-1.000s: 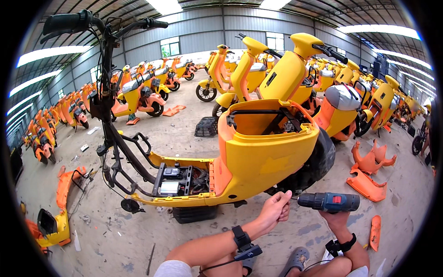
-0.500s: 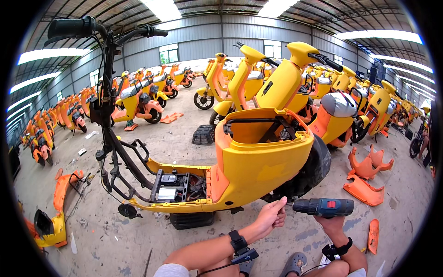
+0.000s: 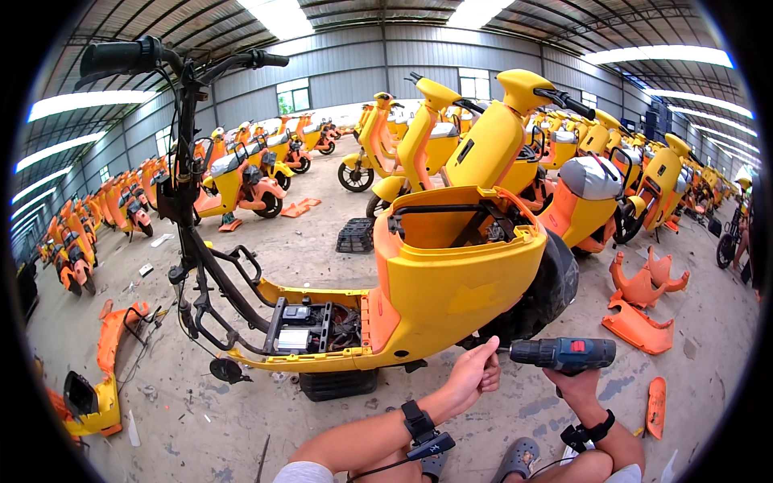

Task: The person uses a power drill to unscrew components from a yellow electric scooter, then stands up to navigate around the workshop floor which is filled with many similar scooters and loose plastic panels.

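A partly stripped scooter with a yellow body shell (image 3: 459, 290) stands in front of me. My right hand (image 3: 574, 388) grips the handle of a dark blue cordless drill (image 3: 564, 355), held level beside the shell's lower rear. The drill's nose points left, toward my left hand (image 3: 471, 377). Thumb and fingers of that hand are pinched together right by the bit's tip, just below the rear of the shell. What they hold, if anything, is too small to make out. The black rear wheel cover (image 3: 555, 282) lies just beyond the drill.
The scooter's open floor section (image 3: 318, 326) exposes electronics and wiring. Underneath is a black support block (image 3: 338, 384). Orange panels (image 3: 638, 326) lie on the right of the concrete floor, and a yellow-orange panel (image 3: 101, 402) on the left. Rows of scooters (image 3: 233, 177) fill the background.
The view has shifted slightly. My right hand has moved a little, raising the drill slightly, while my left hand keeps its pinch near the bit's tip.
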